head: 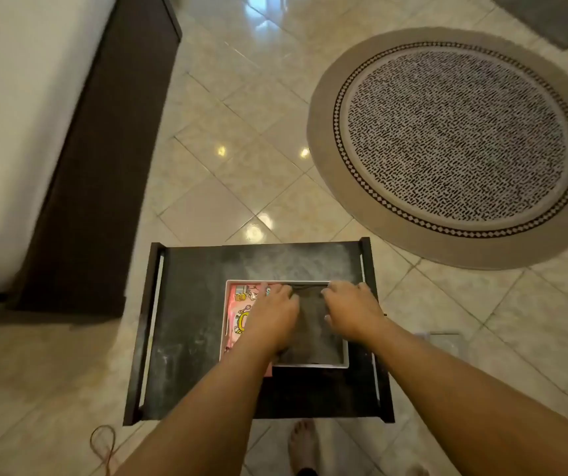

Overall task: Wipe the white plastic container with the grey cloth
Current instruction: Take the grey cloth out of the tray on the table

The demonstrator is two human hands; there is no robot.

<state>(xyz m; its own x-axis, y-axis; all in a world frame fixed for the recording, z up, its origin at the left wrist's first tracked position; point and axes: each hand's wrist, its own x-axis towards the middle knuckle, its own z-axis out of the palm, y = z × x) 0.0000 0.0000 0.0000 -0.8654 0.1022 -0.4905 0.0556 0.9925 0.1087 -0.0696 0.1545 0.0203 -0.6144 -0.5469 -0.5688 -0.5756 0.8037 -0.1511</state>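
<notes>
The white plastic container (313, 365) sits directly below me on the dark counter (189, 338), its long axis running left to right, and both my hands are already inside its rim. The grey cloth (310, 324) lies spread over its right and middle part. My left hand (272, 314) pinches the cloth's far edge near the middle, my right hand (351, 309) grips the same edge further right, fingers curled over it. Neither is nearer; they flank the cloth evenly. Inside, at the left end, a pink illustrated card or packet (238, 310) shows (I can't make out what it is). I'd judge the wiping stroke should pull toward me.
</notes>
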